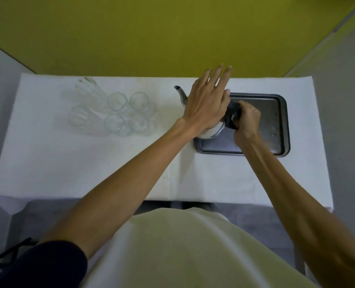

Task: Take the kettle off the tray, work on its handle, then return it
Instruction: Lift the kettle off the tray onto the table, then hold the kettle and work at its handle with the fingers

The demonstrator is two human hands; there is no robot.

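Note:
A metal kettle (212,132) stands at the left end of a dark rectangular tray (276,125) on the right of the table. Its spout (180,94) points up and to the left, past the tray's edge. My left hand (205,102) lies flat over the kettle's top with the fingers spread, hiding most of the body. My right hand (246,119) is closed around the kettle's black handle (231,119) on the kettle's right side, over the tray.
Several clear drinking glasses (114,113) stand and lie in a cluster on the left of the white tablecloth (89,167). A yellow wall (172,28) rises right behind the table. The tray's right half holds only a few crumbs.

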